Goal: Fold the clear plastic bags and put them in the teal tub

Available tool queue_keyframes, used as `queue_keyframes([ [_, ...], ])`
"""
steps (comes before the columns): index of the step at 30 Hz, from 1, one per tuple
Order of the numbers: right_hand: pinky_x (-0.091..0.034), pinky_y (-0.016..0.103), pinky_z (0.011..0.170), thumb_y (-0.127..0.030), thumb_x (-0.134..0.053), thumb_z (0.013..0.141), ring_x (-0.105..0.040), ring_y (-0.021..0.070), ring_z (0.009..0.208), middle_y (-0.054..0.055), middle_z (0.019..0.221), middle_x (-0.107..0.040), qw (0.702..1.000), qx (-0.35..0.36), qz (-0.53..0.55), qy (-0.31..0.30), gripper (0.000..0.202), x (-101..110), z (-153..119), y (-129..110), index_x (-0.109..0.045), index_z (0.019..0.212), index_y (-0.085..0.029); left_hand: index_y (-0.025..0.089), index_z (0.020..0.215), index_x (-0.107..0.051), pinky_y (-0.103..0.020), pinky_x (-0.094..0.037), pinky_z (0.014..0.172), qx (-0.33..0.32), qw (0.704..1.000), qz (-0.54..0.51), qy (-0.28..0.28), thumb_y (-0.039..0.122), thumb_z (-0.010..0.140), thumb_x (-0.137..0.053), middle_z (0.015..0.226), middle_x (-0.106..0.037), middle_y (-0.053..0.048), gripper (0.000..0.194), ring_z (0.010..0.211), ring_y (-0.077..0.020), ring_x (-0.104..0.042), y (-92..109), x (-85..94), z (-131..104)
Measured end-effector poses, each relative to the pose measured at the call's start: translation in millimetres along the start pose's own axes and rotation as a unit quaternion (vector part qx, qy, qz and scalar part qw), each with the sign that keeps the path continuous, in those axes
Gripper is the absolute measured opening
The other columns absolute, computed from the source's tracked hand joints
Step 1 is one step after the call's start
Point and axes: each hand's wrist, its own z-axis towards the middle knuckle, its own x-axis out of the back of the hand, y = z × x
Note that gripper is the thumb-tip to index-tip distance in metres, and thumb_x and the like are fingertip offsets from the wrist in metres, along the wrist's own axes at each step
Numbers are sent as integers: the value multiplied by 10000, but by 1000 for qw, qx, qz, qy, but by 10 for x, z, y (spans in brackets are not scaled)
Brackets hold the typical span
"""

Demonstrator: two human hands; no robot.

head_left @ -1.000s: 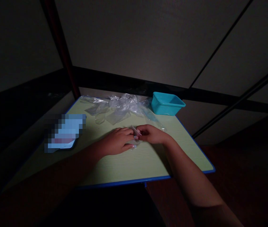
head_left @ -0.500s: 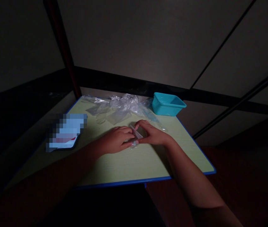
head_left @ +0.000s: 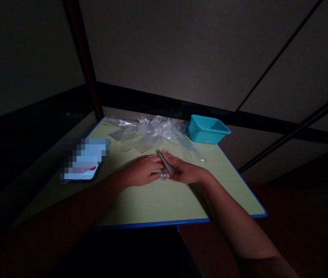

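Between my hands, over the middle of the table, is a small folded clear plastic bag [head_left: 169, 167], its upper edge standing up as a thin pale strip. My left hand [head_left: 143, 170] grips its left side, fingers curled and thumb at the lower corner. On the right side my right hand [head_left: 185, 170] presses against it, fingers stretched forward along the strip and thumb meeting the left thumb low down. Most of the bag is hidden by the fingers. Beyond the hands lies a loose heap of crumpled clear plastic bags [head_left: 155, 131].
A turquoise plastic basket [head_left: 207, 133] stands at the table's back right corner. On the left rests a lit phone [head_left: 90, 158], its screen partly blurred out. The pale table [head_left: 140, 208] has a blue edge, and a panelled wall [head_left: 164, 58] rises behind it.
My right hand has flattened from an arched pinch, its fingers now straighter along the folded bag. My left hand has stayed almost still. The whole view has shifted slightly.
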Motion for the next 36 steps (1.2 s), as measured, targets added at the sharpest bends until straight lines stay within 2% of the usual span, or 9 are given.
queue_keyframes([
  [4,-119,515,1132,-324,-435,926,-29,248,1430,126,1559,-16,999,-27,-14,-21,734,-16,16,-66,-1,1500,-182,234,1145,-620,-363,-357,1039,-9,1000,-14,4,232,846,-573,1256,-575,-59,303,1186,-209,-494,-26,17,-2],
  [6,-136,543,1120,-302,-380,947,-59,252,1429,116,1559,-46,999,-47,-14,-18,669,-9,20,-108,-19,1501,-205,237,1136,-615,-369,-368,1023,0,1000,-4,16,229,809,-610,1241,-576,-53,327,1170,-214,-498,-30,40,-7],
  [10,-140,590,1102,-230,-365,940,-74,275,1426,105,1556,-61,997,-77,-22,-12,650,2,33,-135,-36,1500,-228,201,980,-649,-330,-434,874,62,996,55,45,243,782,-620,986,-616,-51,205,983,-211,-550,-28,119,-22],
  [15,-139,579,1107,-193,-361,927,-59,260,1428,98,1557,-52,995,-92,-38,-10,668,-7,42,-114,-20,1500,-224,175,811,-655,-268,-408,667,106,989,99,1,276,795,-594,807,-587,-31,119,758,-177,-555,-43,214,-34],
  [19,-143,558,1116,-181,-386,906,-56,249,1430,92,1558,-55,994,-99,-47,-15,693,-11,41,-118,-31,1501,-218,192,822,-682,-246,-392,648,98,993,60,-26,269,778,-607,815,-598,-17,116,723,-152,-564,-81,230,-42],
  [24,-132,577,1105,-197,-438,885,-4,272,1429,88,1560,-9,993,-87,-74,-27,726,-25,35,-102,-55,1499,-255,193,865,-705,-237,-408,655,106,994,-6,-18,284,751,-646,819,-619,-17,157,718,-144,-581,-141,212,-41],
  [27,-125,568,1106,-197,-437,887,38,273,1425,80,1561,14,991,-89,-87,-39,720,-23,27,-109,-61,1497,-270,172,801,-690,-237,-411,673,115,993,-39,-14,285,738,-659,808,-637,-21,134,735,-146,-583,-156,206,-31],
  [32,-117,593,1091,-224,-398,916,62,282,1421,68,1562,37,986,-118,-100,-67,670,3,18,-176,-67,1493,-300,160,730,-582,-207,-351,533,186,975,-108,51,366,829,-530,581,-535,39,234,556,-107,-490,-155,181,-15],
  [36,-105,613,1079,-282,-399,935,85,293,1417,54,1561,65,985,-118,-104,-75,637,13,18,-207,-82,1483,-350,166,749,-560,-232,-408,613,199,967,-141,76,338,893,-403,693,-606,7,273,642,-124,-542,-156,165,1],
])
